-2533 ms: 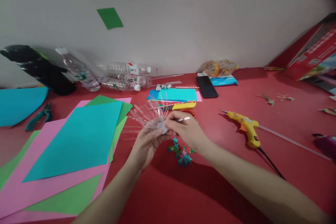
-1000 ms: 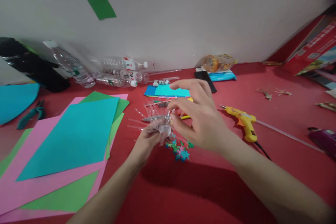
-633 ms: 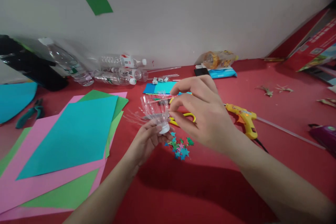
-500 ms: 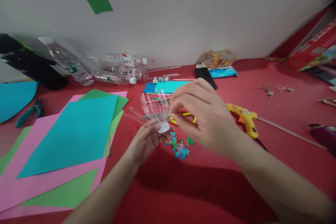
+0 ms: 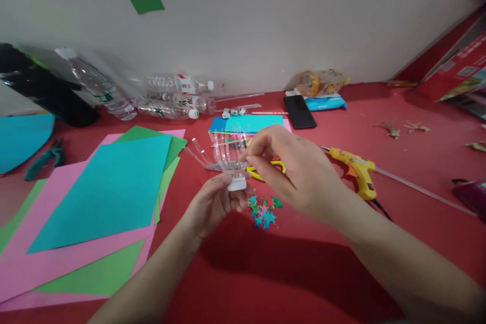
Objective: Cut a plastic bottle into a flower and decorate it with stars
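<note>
A clear plastic bottle top point(image 5: 228, 154), its wall cut into many thin strips, is held cap down in my left hand point(image 5: 214, 200). Its white cap point(image 5: 237, 184) rests between my thumb and fingers. Some strips bend out to the left while others stand up. My right hand point(image 5: 283, 164) pinches thumb and index finger together at the right side of the strips, apparently on one strip. Behind the hands lie yellow-handled scissors point(image 5: 261, 174), partly hidden. Below them is a small pile of paper stars point(image 5: 266, 215) in blue, green and pink.
Coloured paper sheets point(image 5: 102, 192) and teal pliers point(image 5: 45, 159) lie left. Plastic bottles point(image 5: 167, 109) and a black bottle point(image 5: 41, 86) are along the wall. A phone point(image 5: 299, 111) lies at the back; a yellow glue gun point(image 5: 355, 169) with a glue stick sits right on the red table point(image 5: 243, 278).
My right hand has moved slightly down, its fingers curling closer at the strips. The bottle top has turned a little in my left hand, and the left-hand strips have spread upward.
</note>
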{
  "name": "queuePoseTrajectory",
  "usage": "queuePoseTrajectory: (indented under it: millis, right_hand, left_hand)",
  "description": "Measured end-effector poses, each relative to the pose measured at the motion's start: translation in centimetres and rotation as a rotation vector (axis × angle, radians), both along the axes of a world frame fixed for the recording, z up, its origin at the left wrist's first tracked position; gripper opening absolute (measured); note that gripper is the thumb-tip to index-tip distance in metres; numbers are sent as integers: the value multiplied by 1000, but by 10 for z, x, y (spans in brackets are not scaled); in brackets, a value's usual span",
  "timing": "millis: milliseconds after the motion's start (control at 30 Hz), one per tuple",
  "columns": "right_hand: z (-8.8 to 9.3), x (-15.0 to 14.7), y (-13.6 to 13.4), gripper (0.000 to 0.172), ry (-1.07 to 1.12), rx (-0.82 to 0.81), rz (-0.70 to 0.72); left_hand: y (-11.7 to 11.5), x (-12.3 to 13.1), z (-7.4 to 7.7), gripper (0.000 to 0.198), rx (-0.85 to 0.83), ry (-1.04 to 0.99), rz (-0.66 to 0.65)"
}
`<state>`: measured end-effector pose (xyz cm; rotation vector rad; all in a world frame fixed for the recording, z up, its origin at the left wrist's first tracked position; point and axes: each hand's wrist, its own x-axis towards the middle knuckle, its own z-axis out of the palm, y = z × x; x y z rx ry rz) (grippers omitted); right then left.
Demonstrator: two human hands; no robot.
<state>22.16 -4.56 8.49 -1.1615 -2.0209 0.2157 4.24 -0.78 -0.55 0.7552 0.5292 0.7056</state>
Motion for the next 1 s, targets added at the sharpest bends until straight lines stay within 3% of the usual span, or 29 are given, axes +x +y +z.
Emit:
queuePoseTrajectory:
  millis: [300,567,733,1000]
  right_hand:
    - [-3,1,0,1,42,-5,-21]
    - [-1,5,2,9,237,-83,-89]
    - [-3,6,6,14,335,-151,-118]
    - [-5,6,8,18,437,-223,-89]
  left_hand:
    - [0,-4,-6,29,-47,-38,-52]
    - [-6,1,4,37,-60,16,-20]
    - [-9,4,12,39,-193,40,4]
    - [-12,2,9,39,-219,5,2]
